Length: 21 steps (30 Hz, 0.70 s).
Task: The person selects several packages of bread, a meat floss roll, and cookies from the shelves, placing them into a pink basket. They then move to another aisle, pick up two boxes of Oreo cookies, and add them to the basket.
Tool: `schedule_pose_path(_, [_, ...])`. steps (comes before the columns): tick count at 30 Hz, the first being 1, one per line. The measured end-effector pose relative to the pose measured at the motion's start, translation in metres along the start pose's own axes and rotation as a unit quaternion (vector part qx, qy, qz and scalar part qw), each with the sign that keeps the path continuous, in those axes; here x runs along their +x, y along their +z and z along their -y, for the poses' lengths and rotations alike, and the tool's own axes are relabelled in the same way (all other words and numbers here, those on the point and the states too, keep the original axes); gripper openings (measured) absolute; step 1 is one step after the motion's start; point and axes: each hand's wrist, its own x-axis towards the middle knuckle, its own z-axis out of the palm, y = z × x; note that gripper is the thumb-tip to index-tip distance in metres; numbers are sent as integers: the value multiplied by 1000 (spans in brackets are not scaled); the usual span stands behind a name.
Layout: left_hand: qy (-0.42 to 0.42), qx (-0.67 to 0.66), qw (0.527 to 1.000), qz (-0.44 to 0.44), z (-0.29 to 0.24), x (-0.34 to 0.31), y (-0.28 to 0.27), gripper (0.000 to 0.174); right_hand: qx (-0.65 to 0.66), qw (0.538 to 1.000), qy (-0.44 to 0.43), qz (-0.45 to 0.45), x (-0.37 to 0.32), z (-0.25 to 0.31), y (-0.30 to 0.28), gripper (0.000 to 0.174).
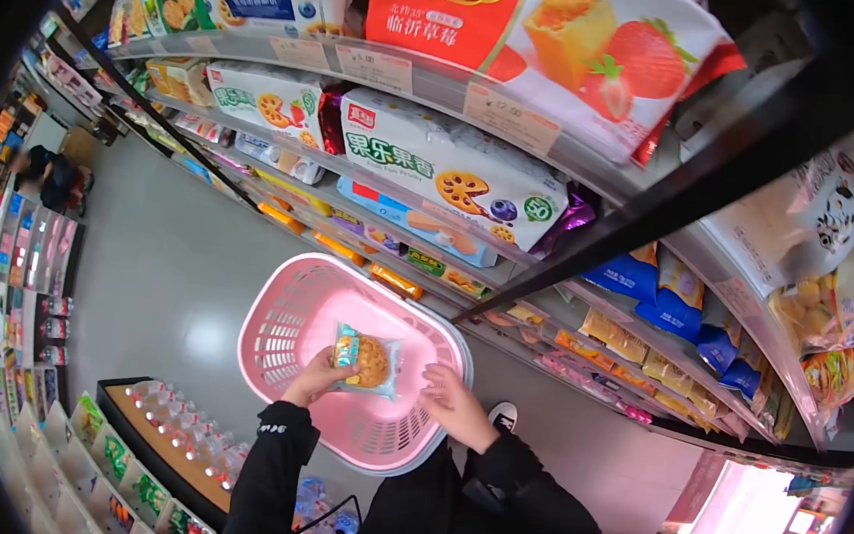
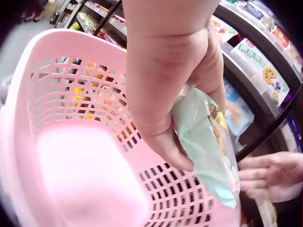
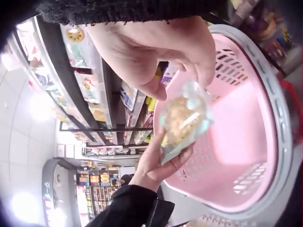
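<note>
My left hand (image 1: 312, 376) pinches one side of a small wrapped pastry (image 1: 369, 363), a round golden-brown piece in a clear and teal packet. The packet is held over the pink basket (image 1: 319, 304), whose bottom appears bare in the left wrist view. A short way right of the packet, my right hand (image 1: 458, 410) hovers with its fingers loosely bent and nothing in them. In the left wrist view the right hand (image 2: 272, 176) shows beyond the packet, fingers extended. From the right wrist, the pastry packet (image 3: 182, 118) appears just below the right fingertips.
Shelves of packaged snacks rise in front, with a white biscuit pack (image 1: 445, 168) and a red strawberry pack (image 1: 554, 51). A dark shelf post (image 1: 643, 194) crosses the right side. Bottled drinks (image 1: 189, 429) stand at the lower left. A person (image 1: 53, 177) is far off left.
</note>
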Motion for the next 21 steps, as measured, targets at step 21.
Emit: schedule_pose_path(21, [50,455,888,-49,73,97,-20,55,26,926,261,-274,56,-2,-212,21])
